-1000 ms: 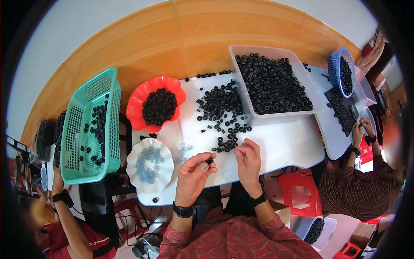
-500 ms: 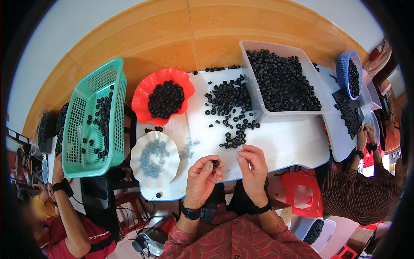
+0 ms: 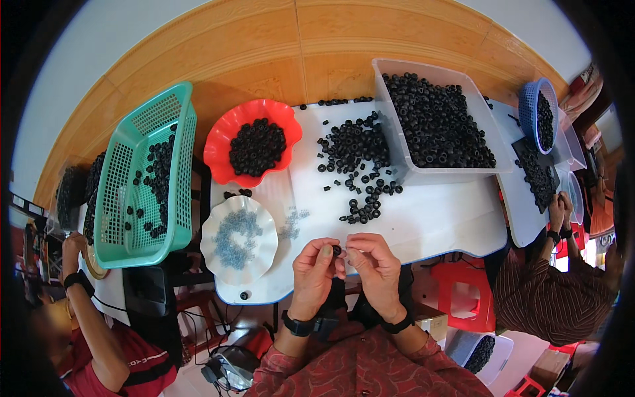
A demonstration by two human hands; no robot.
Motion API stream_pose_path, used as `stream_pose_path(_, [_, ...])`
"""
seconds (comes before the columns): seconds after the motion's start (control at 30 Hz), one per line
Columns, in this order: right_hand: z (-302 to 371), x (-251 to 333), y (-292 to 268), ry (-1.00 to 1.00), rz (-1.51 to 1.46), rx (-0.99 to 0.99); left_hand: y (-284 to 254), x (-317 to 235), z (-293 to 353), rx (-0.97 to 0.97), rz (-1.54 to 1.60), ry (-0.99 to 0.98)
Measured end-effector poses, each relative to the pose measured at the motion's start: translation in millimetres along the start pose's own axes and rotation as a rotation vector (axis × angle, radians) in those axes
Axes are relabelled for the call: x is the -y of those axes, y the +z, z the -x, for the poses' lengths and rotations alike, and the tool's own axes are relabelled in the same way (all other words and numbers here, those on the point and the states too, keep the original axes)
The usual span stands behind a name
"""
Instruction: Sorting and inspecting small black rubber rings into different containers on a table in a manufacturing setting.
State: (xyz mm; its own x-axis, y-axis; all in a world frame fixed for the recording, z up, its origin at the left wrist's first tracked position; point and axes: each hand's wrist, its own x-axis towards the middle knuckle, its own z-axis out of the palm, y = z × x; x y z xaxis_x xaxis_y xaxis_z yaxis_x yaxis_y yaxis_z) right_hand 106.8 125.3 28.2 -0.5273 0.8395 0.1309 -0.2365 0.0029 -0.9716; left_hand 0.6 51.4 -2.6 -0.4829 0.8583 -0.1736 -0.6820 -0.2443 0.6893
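Note:
My left hand (image 3: 313, 274) pinches a small round black part (image 3: 337, 251) between thumb and fingertips, above the table's front edge. Right beside it, my right hand (image 3: 376, 271) is closed in a pinch, its fingertips nearly meeting the black part; what they hold is too small to make out. Beyond my hands lies a loose pile of black parts (image 3: 357, 142). A white scalloped plate (image 3: 210, 257) to the left carries small clear pieces (image 3: 237, 238), and more clear pieces (image 3: 292, 223) are scattered beside it. One black part (image 3: 244, 296) sits alone near the front edge.
Behind the plate stands a red scalloped bowl (image 3: 215, 149) of black parts. A clear bin (image 3: 456, 175) full of them stands back right on the white table (image 3: 443, 215). At left is a green basket (image 3: 132, 259). Co-workers' arms (image 3: 99, 324) show at left and right (image 3: 554, 221).
My right hand has moved left, bringing its fingertips up to the black part in my left hand. The co-worker's hand at left has shifted away from the green basket.

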Motion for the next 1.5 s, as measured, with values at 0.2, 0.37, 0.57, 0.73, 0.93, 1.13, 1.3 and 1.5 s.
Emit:
stream_pose_path(0.2, [4, -4, 2, 0.061, -0.11, 0.03, 2, 2, 2, -0.023, -0.09, 0.022])
stream_pose_path(0.37, [5, -9, -1, 0.015, 0.036, 0.035, 6, 0, 4, -0.055, -0.151, 0.045])
stream_pose_path(0.57, [5, -6, -3, 0.004, 0.181, 0.058, 4, 2, 7, -0.108, -0.209, 0.091])
stream_pose_path(0.73, [4, 0, -3, 0.017, 0.273, 0.086, 0, 4, 8, -0.109, -0.197, 0.105])
stream_pose_path(0.93, [3, -8, -7, 0.112, 0.163, 0.115, -6, 5, 9, -0.096, -0.211, 0.088])
stream_pose_path(1.13, [2, -7, -7, 0.236, -0.11, 0.153, -12, 5, 8, -0.015, -0.062, 0.008])
stream_pose_path(1.3, [2, -5, -5, 0.235, -0.077, 0.154, -14, 4, 8, -0.03, 0.099, -0.078])
stream_pose_path(1.5, [4, -8, -1, 0.251, -0.09, 0.138, -15, 5, 9, -0.032, 0.115, -0.075])
